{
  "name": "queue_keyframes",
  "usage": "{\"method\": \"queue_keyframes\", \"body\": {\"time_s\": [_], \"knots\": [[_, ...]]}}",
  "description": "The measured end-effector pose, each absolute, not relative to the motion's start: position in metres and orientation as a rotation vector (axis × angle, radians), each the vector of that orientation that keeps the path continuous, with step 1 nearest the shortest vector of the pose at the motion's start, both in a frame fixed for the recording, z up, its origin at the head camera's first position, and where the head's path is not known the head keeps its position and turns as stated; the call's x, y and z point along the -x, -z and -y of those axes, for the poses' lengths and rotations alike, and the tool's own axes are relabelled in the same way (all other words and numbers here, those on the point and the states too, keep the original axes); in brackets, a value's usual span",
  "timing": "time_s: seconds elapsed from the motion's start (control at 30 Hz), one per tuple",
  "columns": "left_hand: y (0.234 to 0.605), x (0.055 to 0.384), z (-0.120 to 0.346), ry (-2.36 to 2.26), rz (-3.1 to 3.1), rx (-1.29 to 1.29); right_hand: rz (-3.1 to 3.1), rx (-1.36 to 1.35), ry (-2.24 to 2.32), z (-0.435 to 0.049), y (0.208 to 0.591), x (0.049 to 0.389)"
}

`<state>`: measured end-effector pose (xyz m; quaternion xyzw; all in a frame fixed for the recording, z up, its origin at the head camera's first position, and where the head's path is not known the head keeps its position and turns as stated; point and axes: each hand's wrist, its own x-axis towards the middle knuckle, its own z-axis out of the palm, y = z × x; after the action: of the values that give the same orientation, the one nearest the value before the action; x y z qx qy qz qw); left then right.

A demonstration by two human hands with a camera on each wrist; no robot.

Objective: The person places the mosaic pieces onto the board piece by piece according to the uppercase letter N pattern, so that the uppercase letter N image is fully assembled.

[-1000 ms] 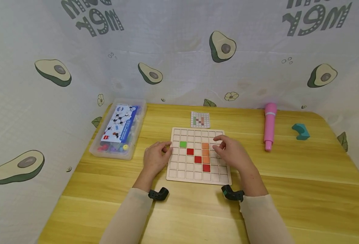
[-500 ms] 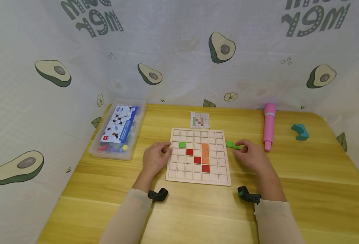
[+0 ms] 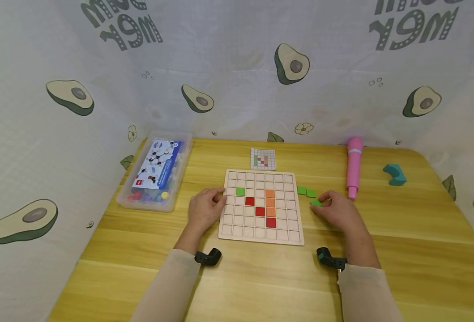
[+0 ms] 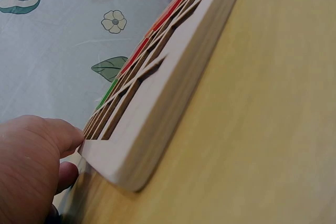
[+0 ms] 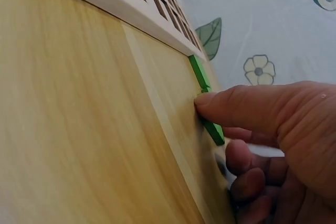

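Observation:
A wooden grid board (image 3: 237,231) lies on the table in the head view, with one green tile (image 3: 240,191), several red and orange tiles (image 3: 270,202) in its cells. At its left edge rests my left hand (image 3: 205,209), thumb and index finger touching the rim, also visible in the left wrist view. Right of the board, my right hand (image 3: 339,212) pinches a green square tile (image 3: 315,203) between thumb and fingers, low at the tabletop. Two more green tiles (image 3: 306,192) lie side by side between that hand and the board. The right wrist view shows the thumb (image 5: 212,102) against the green.
Behind the board lies a small card (image 3: 262,159) printed with a coloured grid. A clear plastic box (image 3: 154,171) of beads stands at the left. Toward the back right are a pink microphone-shaped object (image 3: 354,167) and a teal curved block (image 3: 395,175). A patterned curtain hangs behind.
My right hand has moved from above the board to the green tiles on its right, and one tile has shifted slightly toward me, apart from the others. The left hand stays put.

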<state>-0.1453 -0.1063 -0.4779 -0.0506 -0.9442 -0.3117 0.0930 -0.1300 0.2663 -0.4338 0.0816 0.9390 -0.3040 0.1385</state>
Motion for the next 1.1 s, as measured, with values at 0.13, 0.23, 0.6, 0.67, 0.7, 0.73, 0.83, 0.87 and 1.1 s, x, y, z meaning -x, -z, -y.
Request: {"method": "queue_keyframes", "body": {"time_s": [0.13,0.23,0.6,0.67,0.7,0.73,0.83,0.87,1.1], "knots": [[0.4783,0.1454,0.1064,0.922,2.799,0.154,-2.748,-0.104,0.876,-0.2673,0.4359,0.1303],[0.4778,0.1454,0.1063,0.921,2.794,0.16,-2.74,-0.065,0.882,-0.2704,0.4358,0.1293],[0.478,0.1463,0.107,0.918,2.786,0.166,-2.705,-0.085,0.896,-0.2727,0.435,0.1299],[0.478,0.1461,0.1071,0.919,2.784,0.165,-2.709,-0.081,0.896,-0.2725,0.4364,0.1305],[0.4779,0.1459,0.107,0.921,2.784,0.164,-2.71,-0.081,0.896,-0.2723,0.4371,0.1307],[0.4779,0.1459,0.1069,0.922,2.786,0.163,-2.713,-0.078,0.891,-0.2721,0.4378,0.1308],[0.4779,0.1456,0.1066,0.927,2.794,0.158,-2.722,-0.07,0.878,-0.2717,0.4388,0.1308],[0.4779,0.1455,0.1064,0.927,2.8,0.156,-2.726,-0.067,0.871,-0.271,0.4389,0.1307],[0.478,0.1449,0.1059,0.938,2.804,0.153,-2.773,-0.016,0.866,-0.266,0.4345,0.1301]]}}
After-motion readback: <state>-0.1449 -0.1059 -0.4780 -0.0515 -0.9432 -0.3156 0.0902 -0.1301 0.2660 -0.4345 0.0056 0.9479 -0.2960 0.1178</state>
